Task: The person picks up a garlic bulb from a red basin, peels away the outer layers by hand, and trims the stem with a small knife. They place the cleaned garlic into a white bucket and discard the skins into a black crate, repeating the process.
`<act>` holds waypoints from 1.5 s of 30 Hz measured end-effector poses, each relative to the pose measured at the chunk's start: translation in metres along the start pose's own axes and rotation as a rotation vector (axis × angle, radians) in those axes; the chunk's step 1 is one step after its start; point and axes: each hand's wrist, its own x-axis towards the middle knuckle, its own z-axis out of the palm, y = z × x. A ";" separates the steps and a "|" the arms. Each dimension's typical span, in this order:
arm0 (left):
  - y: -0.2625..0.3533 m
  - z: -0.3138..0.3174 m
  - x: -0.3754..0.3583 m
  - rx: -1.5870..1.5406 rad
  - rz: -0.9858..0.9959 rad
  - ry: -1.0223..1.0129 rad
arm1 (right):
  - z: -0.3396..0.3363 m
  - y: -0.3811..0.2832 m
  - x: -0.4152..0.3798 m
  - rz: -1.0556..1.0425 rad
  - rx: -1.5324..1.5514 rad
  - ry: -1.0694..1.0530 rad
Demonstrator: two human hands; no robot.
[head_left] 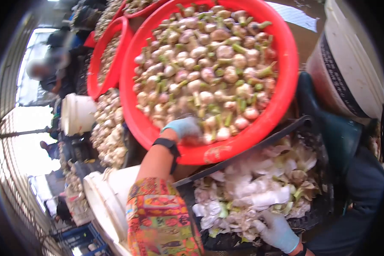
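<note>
My left hand (185, 129), in a pale blue and grey glove, reaches into a large red tub (289, 64) filled with garlic bulbs (207, 74). It is down among the bulbs near the tub's near edge, with its fingers smeared by motion. Short cut green stems show on many of the bulbs. Low on the right, my right hand (279, 232) wears the same kind of glove. Its fingers are a little apart and lightly bent at the edge of a heap of papery garlic skins (260, 192), with nothing visible between them. The skins lie in a black crate (326, 183).
White buckets stand at the lower left (111, 200) and farther back (77, 113). A tall white bin (350, 64) and a dark rubber boot (333, 128) are on the right. More garlic (109, 128) is piled left of the tub, near another red tub (126, 47). A person (51, 74) is in the background.
</note>
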 end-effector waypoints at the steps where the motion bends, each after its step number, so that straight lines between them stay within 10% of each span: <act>1: 0.036 -0.015 -0.032 -0.211 -0.175 0.144 | 0.001 -0.003 -0.003 0.012 -0.013 0.007; 12: 0.223 0.062 -0.180 -1.616 -0.101 0.867 | -0.001 -0.020 -0.050 -0.342 0.185 0.221; 18: 0.327 0.192 -0.167 -1.509 -0.059 1.088 | 0.013 -0.004 -0.062 -0.811 -0.168 0.199; 28: 0.385 0.239 -0.199 -1.892 -0.043 1.383 | 0.029 -0.021 -0.123 -0.549 -0.092 -0.224; 33: 0.359 0.247 -0.145 -2.174 -0.089 1.258 | 0.040 -0.003 -0.105 -0.798 -0.312 0.009; 35: 0.349 0.256 -0.130 -2.163 0.295 1.124 | 0.039 -0.006 -0.111 -0.691 -0.345 -0.008; 38: 0.344 0.257 -0.125 -2.283 0.353 0.998 | 0.039 -0.018 -0.121 -0.607 -0.245 0.027; 40: 0.349 0.259 -0.138 -2.258 0.007 1.060 | 0.035 0.002 -0.103 -0.701 -0.280 0.057; 42: 0.338 0.270 -0.151 -1.798 0.303 1.070 | 0.036 0.016 -0.095 -0.505 0.031 -0.055; 45: 0.370 0.235 -0.191 -2.063 0.119 0.917 | 0.012 0.005 -0.095 -0.170 0.165 -0.316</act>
